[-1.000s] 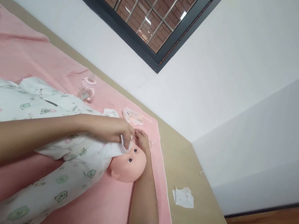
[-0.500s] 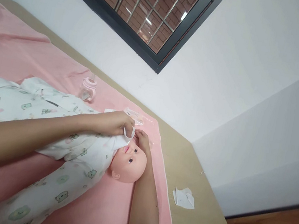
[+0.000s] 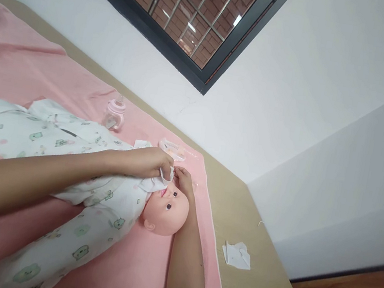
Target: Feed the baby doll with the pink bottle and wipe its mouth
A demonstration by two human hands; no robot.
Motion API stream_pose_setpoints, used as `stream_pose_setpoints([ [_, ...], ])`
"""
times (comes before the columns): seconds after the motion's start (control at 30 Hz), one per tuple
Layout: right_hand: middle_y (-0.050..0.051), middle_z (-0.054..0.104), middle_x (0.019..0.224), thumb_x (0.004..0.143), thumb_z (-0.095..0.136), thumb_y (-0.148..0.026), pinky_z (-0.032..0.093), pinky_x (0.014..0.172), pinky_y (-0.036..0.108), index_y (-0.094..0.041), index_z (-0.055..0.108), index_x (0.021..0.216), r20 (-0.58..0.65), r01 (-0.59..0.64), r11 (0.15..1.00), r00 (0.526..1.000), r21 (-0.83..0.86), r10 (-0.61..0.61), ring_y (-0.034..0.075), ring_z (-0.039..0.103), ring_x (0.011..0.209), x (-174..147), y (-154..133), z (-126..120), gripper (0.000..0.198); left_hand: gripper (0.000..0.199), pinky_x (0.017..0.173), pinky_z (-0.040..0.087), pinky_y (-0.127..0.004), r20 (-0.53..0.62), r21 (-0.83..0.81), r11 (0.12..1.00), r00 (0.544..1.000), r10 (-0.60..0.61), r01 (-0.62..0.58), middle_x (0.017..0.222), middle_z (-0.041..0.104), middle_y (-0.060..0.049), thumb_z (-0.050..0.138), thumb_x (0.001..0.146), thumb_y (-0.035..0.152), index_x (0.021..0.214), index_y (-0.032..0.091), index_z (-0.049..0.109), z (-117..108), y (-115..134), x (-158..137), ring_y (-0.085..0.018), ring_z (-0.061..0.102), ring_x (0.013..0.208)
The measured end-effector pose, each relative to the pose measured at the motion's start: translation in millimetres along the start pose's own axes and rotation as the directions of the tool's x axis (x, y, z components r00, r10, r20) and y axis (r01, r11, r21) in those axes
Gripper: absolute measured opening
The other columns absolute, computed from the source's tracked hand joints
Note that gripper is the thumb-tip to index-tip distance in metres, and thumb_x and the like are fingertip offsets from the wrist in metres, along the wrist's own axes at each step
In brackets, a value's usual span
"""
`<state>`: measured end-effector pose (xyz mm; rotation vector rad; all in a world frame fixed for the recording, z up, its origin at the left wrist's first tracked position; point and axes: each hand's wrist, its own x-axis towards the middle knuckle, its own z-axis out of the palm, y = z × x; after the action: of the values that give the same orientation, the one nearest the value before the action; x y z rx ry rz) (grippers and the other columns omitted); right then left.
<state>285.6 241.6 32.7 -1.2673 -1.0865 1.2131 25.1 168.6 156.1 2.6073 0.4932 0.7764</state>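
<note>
The doll [image 3: 166, 218] lies on the blanket [image 3: 137, 262]. The left hand [image 3: 152, 162] pinches the cloth [image 3: 151, 185] at the doll's mouth [image 3: 163, 193]. The right hand [image 3: 184, 182] sits at the face's far side; whether it grips anything cannot be told. For good control, keep the cloth flat, press lightly and steady the doll. The bottle [image 3: 114, 115] stands beyond.

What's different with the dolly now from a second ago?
The left hand, pinching the white cloth, moved up the picture, then dipped back slightly. The doll's mouth, covered before, now partly shows. Nothing was let go. The right hand stayed beside the doll's head, and the bottle stayed put.
</note>
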Motion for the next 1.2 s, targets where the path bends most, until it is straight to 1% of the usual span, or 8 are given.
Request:
stream_pose_setpoints([
  [0.2,0.000,0.067,0.070,0.063,0.075,-0.029,0.054,0.078,0.028,-0.017,0.068,0.088,-0.006,0.006,1.000,1.000,-0.005,-0.006,0.015,0.066,0.076,-1,-1,1,0.028,0.047,0.072,0.044,-0.020,0.010,-0.014,1.000,1.000,-0.019,0.019,0.085,0.072,-0.002,0.044,0.062,-0.009,0.080,0.019,0.078,-2,2,0,-0.014,0.064,0.078],
  [0.33,0.000,0.067,0.070,0.064,0.075,-0.029,0.054,0.078,0.029,-0.017,0.068,0.088,-0.002,0.009,1.000,1.000,-0.008,-0.009,0.015,0.066,0.078,-3,-1,1,0.028,0.045,0.073,0.045,-0.020,0.009,-0.029,0.999,1.000,-0.014,0.014,0.085,0.072,-0.002,0.044,0.062,-0.008,0.079,0.018,0.077,-3,2,-1,-0.015,0.064,0.079],
  [0.47,0.001,0.068,0.072,0.065,0.074,-0.030,0.054,0.079,0.029,-0.017,0.068,0.089,-0.004,0.010,1.000,1.000,-0.010,-0.010,0.016,0.067,0.079,-3,-1,1,0.028,0.045,0.071,0.045,-0.020,0.022,-0.017,1.000,1.000,-0.022,0.022,0.085,0.071,-0.002,0.044,0.062,-0.007,0.079,0.018,0.077,-4,4,-1,-0.014,0.064,0.078],
  [0.63,0.001,0.070,0.078,0.064,0.074,-0.028,0.054,0.082,0.028,-0.017,0.069,0.087,-0.016,0.009,1.000,1.000,-0.024,-0.009,0.014,0.067,0.079,-5,-5,3,0.026,0.043,0.071,0.043,-0.020,0.066,-0.013,0.998,0.996,-0.057,0.058,0.085,0.071,-0.002,0.045,0.063,-0.008,0.076,0.017,0.077,-6,9,-1,-0.014,0.063,0.079],
  [0.77,0.002,0.072,0.081,0.063,0.074,-0.029,0.054,0.081,0.028,-0.017,0.069,0.084,-0.019,0.013,1.000,1.000,-0.018,-0.013,0.014,0.067,0.078,-4,-5,3,0.024,0.043,0.068,0.042,-0.019,0.082,-0.065,0.997,0.996,-0.037,0.042,0.083,0.070,-0.001,0.045,0.063,-0.009,0.075,0.018,0.076,-7,11,-2,-0.013,0.062,0.075],
  [0.87,0.002,0.072,0.080,0.062,0.074,-0.030,0.054,0.080,0.029,-0.017,0.069,0.083,-0.014,0.019,1.000,1.000,-0.007,-0.019,0.014,0.067,0.076,-1,-2,2,0.025,0.044,0.067,0.041,-0.018,0.105,-0.108,0.994,0.994,-0.022,0.033,0.084,0.070,0.000,0.044,0.062,-0.010,0.074,0.018,0.076,-7,13,-3,-0.012,0.061,0.073],
  [1.03,0.002,0.072,0.078,0.060,0.076,-0.031,0.054,0.080,0.030,-0.018,0.068,0.083,-0.009,0.028,1.000,1.000,0.008,-0.028,0.015,0.067,0.077,1,1,2,0.028,0.044,0.066,0.040,-0.019,0.103,-0.140,0.990,0.995,0.007,0.008,0.083,0.067,-0.001,0.044,0.063,-0.010,0.073,0.018,0.076,-5,16,-4,-0.012,0.059,0.073],
  [1.2,0.001,0.071,0.076,0.060,0.077,-0.030,0.054,0.082,0.028,-0.017,0.068,0.082,-0.008,0.041,0.999,0.999,0.008,-0.041,0.014,0.067,0.076,-2,-2,3,0.027,0.039,0.064,0.039,-0.020,0.133,-0.167,0.985,0.991,-0.029,0.051,0.082,0.065,-0.001,0.046,0.066,-0.007,0.074,0.018,0.075,-1,16,-6,-0.013,0.059,0.073],
])
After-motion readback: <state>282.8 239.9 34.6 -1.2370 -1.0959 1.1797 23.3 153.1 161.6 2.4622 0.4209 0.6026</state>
